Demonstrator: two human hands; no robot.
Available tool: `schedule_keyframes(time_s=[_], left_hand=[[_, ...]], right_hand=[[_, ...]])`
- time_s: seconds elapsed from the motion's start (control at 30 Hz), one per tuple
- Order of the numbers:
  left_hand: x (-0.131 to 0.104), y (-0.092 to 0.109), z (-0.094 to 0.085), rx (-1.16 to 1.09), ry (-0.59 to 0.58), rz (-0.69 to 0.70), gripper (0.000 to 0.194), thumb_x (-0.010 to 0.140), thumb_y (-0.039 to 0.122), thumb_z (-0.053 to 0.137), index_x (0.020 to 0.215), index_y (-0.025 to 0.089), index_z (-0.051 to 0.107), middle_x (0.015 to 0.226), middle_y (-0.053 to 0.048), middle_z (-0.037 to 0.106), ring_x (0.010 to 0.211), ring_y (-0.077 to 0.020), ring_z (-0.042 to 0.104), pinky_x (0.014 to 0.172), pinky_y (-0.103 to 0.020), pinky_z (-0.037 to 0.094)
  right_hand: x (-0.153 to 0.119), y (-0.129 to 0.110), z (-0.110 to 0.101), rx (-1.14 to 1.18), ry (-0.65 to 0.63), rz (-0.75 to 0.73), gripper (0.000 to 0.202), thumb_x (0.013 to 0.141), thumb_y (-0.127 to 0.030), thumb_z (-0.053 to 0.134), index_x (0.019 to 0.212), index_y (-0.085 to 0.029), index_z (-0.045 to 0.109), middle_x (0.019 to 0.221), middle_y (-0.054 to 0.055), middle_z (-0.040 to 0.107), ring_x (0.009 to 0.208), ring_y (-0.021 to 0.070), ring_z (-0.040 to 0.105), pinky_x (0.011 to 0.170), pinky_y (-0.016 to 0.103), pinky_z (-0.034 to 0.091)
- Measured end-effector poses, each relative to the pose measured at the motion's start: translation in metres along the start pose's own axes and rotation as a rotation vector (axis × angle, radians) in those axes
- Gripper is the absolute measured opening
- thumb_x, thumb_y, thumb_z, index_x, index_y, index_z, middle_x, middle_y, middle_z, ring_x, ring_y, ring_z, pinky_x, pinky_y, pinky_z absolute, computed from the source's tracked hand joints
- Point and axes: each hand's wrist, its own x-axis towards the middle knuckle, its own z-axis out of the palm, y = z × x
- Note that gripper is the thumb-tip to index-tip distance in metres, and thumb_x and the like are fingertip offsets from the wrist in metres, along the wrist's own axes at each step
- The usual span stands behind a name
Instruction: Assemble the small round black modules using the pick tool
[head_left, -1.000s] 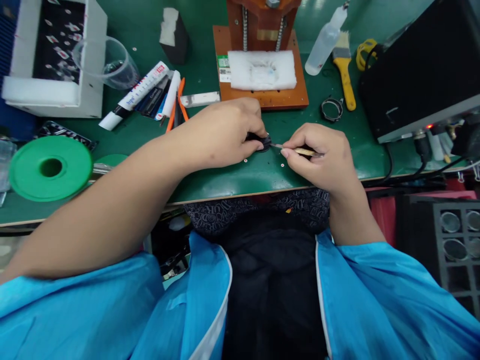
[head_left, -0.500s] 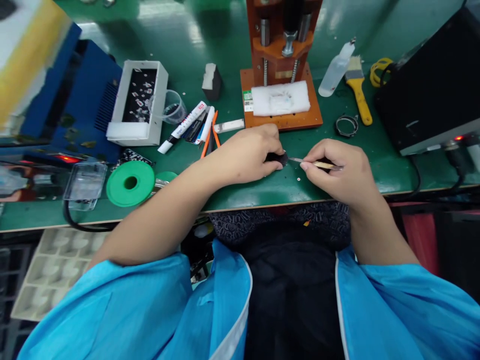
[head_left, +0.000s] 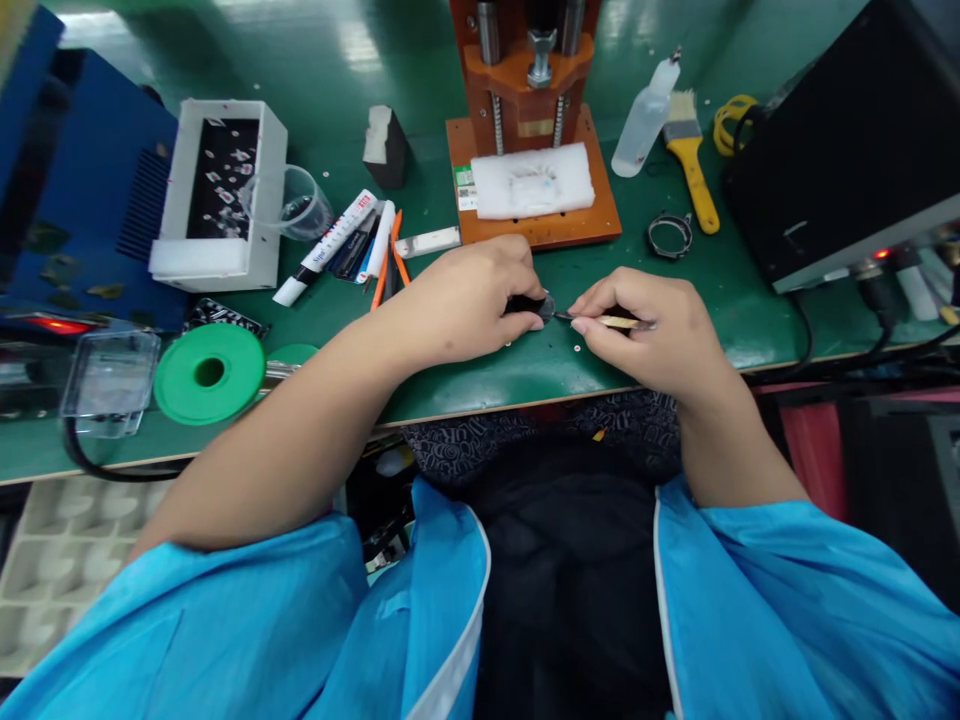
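Note:
Between the thumb and fingers of my left hand (head_left: 484, 300), a small dark rounded piece (head_left: 548, 306) is gripped just above the bench, its edge showing past the fingertips. Most of it is hidden by the hand. My right hand (head_left: 656, 325) is closed in a pinch on a slim hand tool with a yellowish handle (head_left: 619, 322) and a thin dark tip. That tip points left and meets or nearly meets the piece's edge; contact is too small to tell. A tiny white ring-like bit (head_left: 577, 349) lies on the bench below the tool.
Behind my hands stands an orange press (head_left: 540, 235) with a white foam pad (head_left: 534, 182). Leftward are pens (head_left: 330, 245), a clear cup (head_left: 306, 205), a white box of small parts (head_left: 266, 160) and a green spool (head_left: 176, 372). A bottle (head_left: 645, 118), brush (head_left: 694, 175) and black ring (head_left: 670, 236) lie right.
The whole view has shifted, so the bench things appear farther left. Both hands keep their grips, and the dark piece's edge now looks lighter and greyer.

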Motion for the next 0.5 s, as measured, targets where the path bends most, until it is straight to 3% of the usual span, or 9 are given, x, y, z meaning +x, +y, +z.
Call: schedule_keyframes(time_s=[0.5], left_hand=[[-0.0005,0.0003,0.0007,-0.021,0.023,0.012,0.032,0.116,0.03,0.073,0.129,0.022,0.1,0.125,-0.013,0.089,0.117,-0.0333,0.086,0.11,-0.049,0.069]], right_hand=[[-0.0003,0.002,0.0013,-0.028,-0.009,-0.03,0.016,0.1,-0.028,0.085,0.088,-0.031,0.074,0.1,0.004,0.095,0.097,0.0334,0.093,0.086,0.048,0.066]])
